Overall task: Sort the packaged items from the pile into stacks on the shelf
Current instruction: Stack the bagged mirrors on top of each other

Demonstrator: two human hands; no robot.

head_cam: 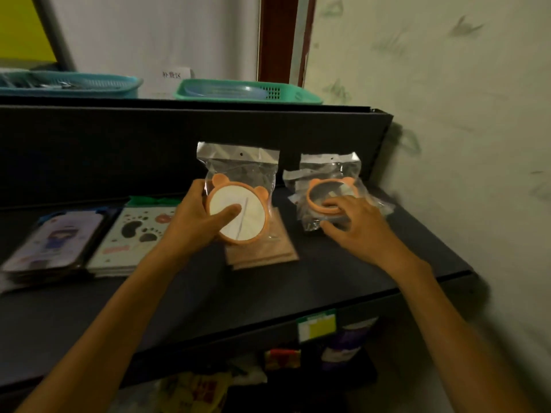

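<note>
Toward the right end of the black shelf point(372, 272), close to its back wall, the left hand point(193, 222) held a bagged orange bear-eared mirror point(238, 211), thumb laid across the pale round face and fingers curled behind the bag's left edge. It hung tilted above a small stack of brown flat packets point(262, 251) near the middle of the shelf. The right hand point(354, 222) rested with bent fingers on a stack of like mirrors in bags point(328, 192) nearer the right rear corner, apparently steadying or gripping the top one; how tightly could not be told.

The clear bags were glossy and crinkled, with flat header strips, and looked slippery; the rigid round rim inside could slide within its loose wrap, so a grip on film alone might let the mirror drop. Round, eared frames probably stacked unevenly, and a careless placement might have toppled the pile toward the right edge. Setting it on the brown packets would have mixed kinds.

Farther left lay a paw-print card stack point(134, 236) and a dark-edged card stack point(56, 242).
</note>
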